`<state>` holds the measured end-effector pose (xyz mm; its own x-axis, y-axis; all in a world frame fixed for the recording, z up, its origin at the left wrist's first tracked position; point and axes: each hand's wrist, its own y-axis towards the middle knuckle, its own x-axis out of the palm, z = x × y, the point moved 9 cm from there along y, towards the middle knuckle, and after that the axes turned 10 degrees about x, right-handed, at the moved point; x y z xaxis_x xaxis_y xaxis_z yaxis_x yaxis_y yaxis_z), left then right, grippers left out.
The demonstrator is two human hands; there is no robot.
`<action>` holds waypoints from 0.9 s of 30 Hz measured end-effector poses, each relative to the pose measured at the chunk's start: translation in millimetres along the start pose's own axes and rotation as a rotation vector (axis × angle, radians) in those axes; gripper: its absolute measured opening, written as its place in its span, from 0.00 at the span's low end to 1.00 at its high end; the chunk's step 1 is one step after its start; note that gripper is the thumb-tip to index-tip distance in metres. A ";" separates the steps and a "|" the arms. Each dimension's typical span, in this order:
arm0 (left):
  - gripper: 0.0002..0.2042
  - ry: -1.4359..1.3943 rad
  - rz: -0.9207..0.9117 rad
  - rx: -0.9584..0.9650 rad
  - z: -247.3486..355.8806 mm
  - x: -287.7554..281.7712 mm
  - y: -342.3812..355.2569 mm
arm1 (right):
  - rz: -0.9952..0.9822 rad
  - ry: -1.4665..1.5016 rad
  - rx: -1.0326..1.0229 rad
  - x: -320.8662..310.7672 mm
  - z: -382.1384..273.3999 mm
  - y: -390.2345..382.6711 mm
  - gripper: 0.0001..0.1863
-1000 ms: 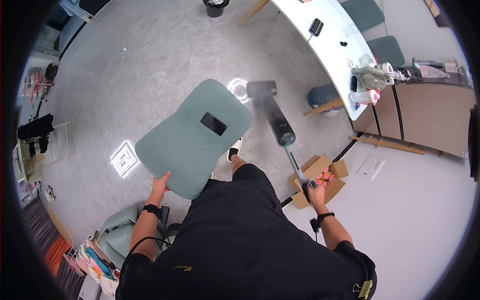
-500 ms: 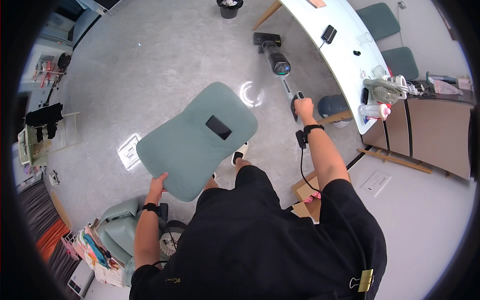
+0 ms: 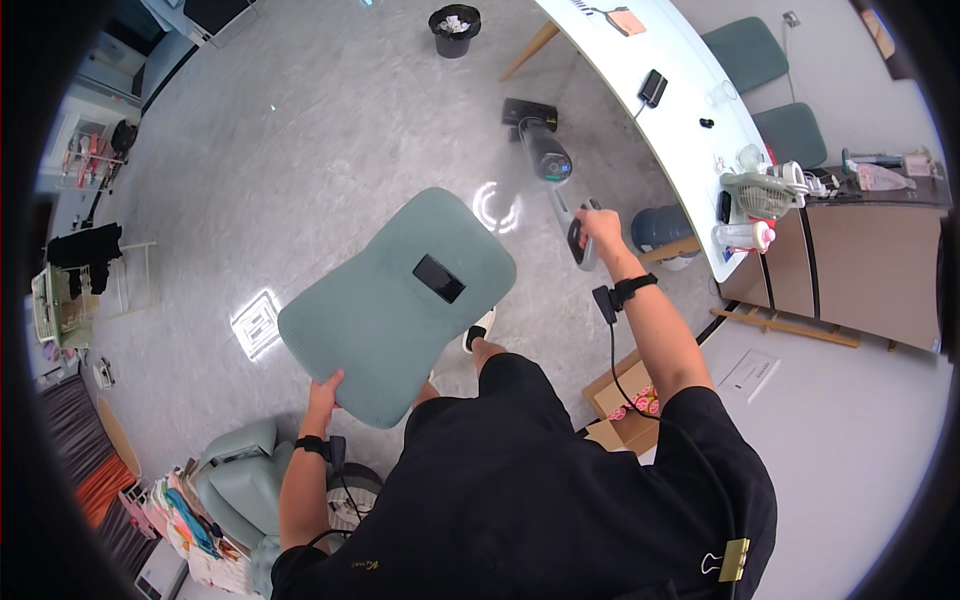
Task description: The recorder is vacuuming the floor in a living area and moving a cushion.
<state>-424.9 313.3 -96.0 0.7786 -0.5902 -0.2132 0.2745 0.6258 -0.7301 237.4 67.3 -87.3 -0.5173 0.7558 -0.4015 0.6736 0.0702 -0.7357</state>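
Note:
My left hand [image 3: 324, 394] grips the near left edge of a grey-green seat cushion [image 3: 365, 330], shaped with a narrowed waist and held out above the floor. A dark smartphone [image 3: 439, 279] lies flat on top of it, toward its right end. In my right hand [image 3: 600, 228] is the handle of a cordless vacuum cleaner [image 3: 548, 155], grey and black. Its floor head [image 3: 530, 114] rests on the grey floor ahead, left of the table leg. The fingers of my left hand are partly hidden beneath the cushion.
A white table [image 3: 690, 130] with a small fan [image 3: 762, 194] and bottle [image 3: 742, 236] curves along the right. Beneath its near end stands a blue water jug [image 3: 658, 230]. A black bin [image 3: 455, 30] is ahead; an open carton [image 3: 630, 410] and a green armchair [image 3: 240, 480] flank me.
My right hand has pulled the vacuum cleaner's handle slightly nearer and left, and its head appears lower in view. The cushion with the phone has shifted slightly nearer, still in my left hand.

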 end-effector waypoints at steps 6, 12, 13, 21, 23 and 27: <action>0.28 0.008 -0.031 -0.041 -5.3 -2.6 2.8 | -0.110 0.372 0.051 40.3 -57.9 95.9 0.12; 0.28 0.020 -0.019 -0.074 -6.9 5.4 14.3 | 0.013 0.399 0.047 31.9 -51.2 172.2 0.09; 0.28 0.019 -0.004 -0.081 -16.6 -0.5 16.5 | 0.022 0.362 0.078 29.5 -43.3 174.8 0.11; 0.24 0.064 -0.048 -0.068 -5.8 -5.5 6.5 | -0.067 0.222 0.058 5.9 139.5 34.7 0.15; 0.24 0.066 -0.053 -0.054 1.6 0.3 4.8 | -0.009 0.117 0.164 -15.2 205.8 -18.6 0.16; 0.24 0.063 -0.072 -0.077 -19.9 -10.9 11.9 | 0.033 -0.143 0.292 -57.0 271.4 -141.1 0.17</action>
<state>-441.3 317.0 -115.3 0.7209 -0.6646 -0.1966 0.2827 0.5410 -0.7921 28.5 -162.4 -108.6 -0.5805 0.6538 -0.4854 0.5223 -0.1584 -0.8379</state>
